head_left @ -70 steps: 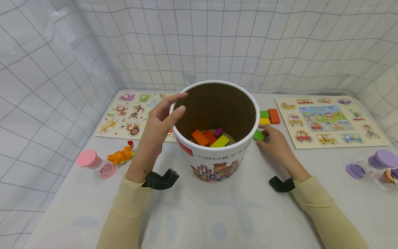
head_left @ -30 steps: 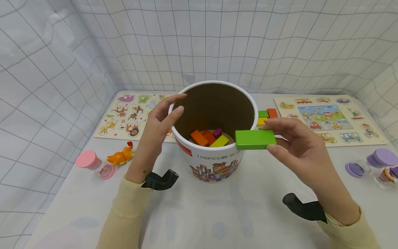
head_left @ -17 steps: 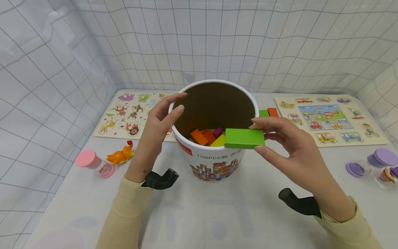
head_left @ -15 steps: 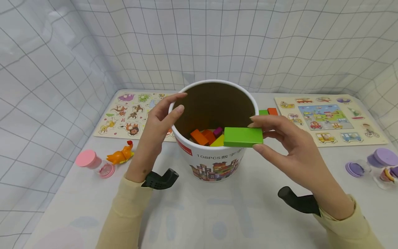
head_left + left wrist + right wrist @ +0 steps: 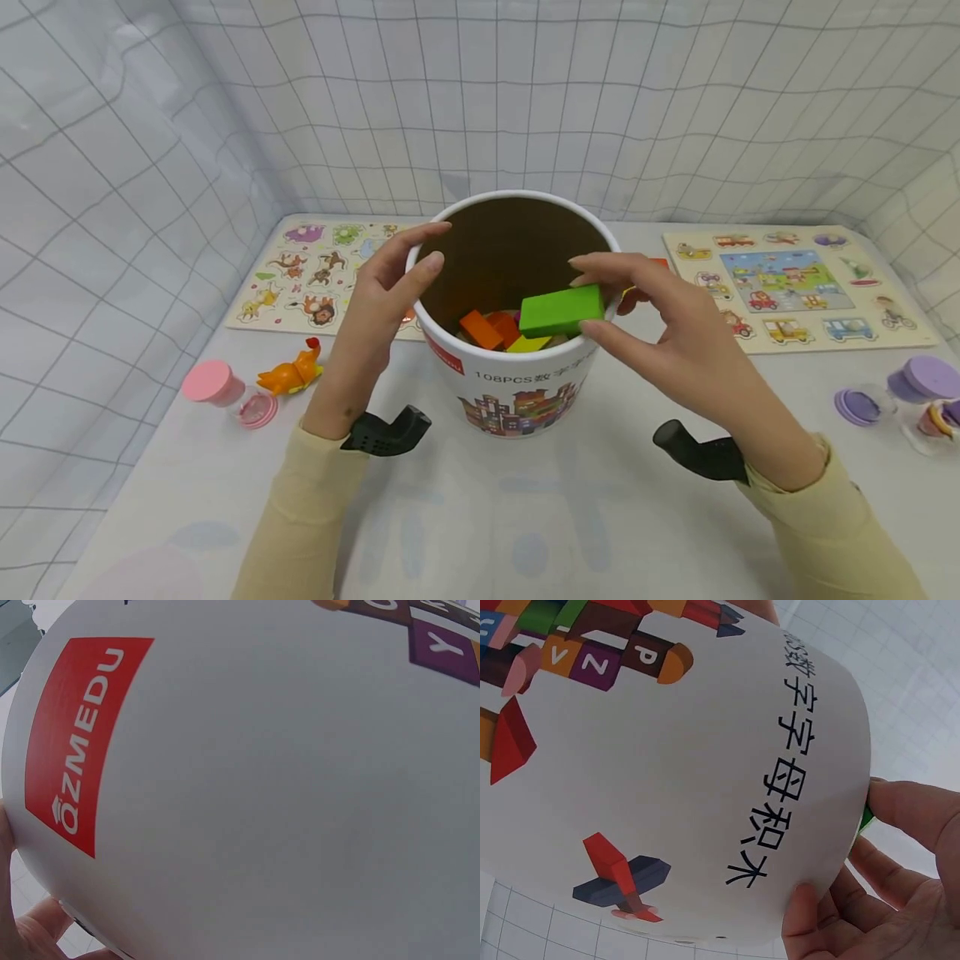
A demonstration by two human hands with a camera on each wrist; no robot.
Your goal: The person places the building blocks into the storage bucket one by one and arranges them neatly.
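A white bucket point(image 5: 525, 383) with printed toy pictures stands upright mid-table. My left hand point(image 5: 382, 308) holds its left side, with thumb and index finger reaching over the rim; the left wrist view shows mostly the bucket's wall point(image 5: 247, 780). My right hand point(image 5: 675, 333) pinches a green rectangular block point(image 5: 558, 312) by its right end, over the bucket's mouth at the right rim. Only a sliver of the green block point(image 5: 867, 817) shows in the right wrist view. Inside the bucket lie an orange block point(image 5: 480, 330), a yellow block point(image 5: 528, 343) and others, partly covered by the green one.
Puzzle boards lie at the back left point(image 5: 322, 283) and back right point(image 5: 795, 287). Left of the bucket are a pink sand timer point(image 5: 217, 383) and an orange toy point(image 5: 292, 373). A purple sand timer point(image 5: 922, 379) stands far right. Another orange block point(image 5: 660, 262) peeks out behind the right hand.
My right hand has picked up the green block from the table beside the bucket, raised it and carried it left over the rim, tilting it. My left hand stays on the bucket.
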